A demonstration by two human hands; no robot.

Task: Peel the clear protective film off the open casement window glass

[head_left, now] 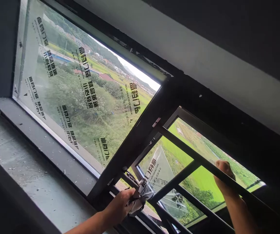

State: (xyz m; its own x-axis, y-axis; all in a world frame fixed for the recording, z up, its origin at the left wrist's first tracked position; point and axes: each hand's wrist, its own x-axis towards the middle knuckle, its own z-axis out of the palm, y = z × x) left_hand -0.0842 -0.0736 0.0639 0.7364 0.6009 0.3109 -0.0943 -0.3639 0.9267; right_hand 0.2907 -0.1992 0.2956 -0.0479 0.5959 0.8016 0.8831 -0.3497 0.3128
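My left hand (121,205) is closed on a crumpled bunch of clear protective film (142,194) at the lower corner of an opened window sash. A peeled flap of the film (158,170), printed with black characters, stretches from the bunch up the pane. My right hand (224,175) reaches to the far side of the sash. Its fingers curl around a dark metal bar (193,156) that crosses in front of the palm.
A fixed pane (81,94) on the left still wears printed film. A dusty grey concrete sill (25,156) with specks of debris runs below it. Dark frame members (135,139) divide the panes, and a white wall band (203,55) lies above. Green fields show outside.
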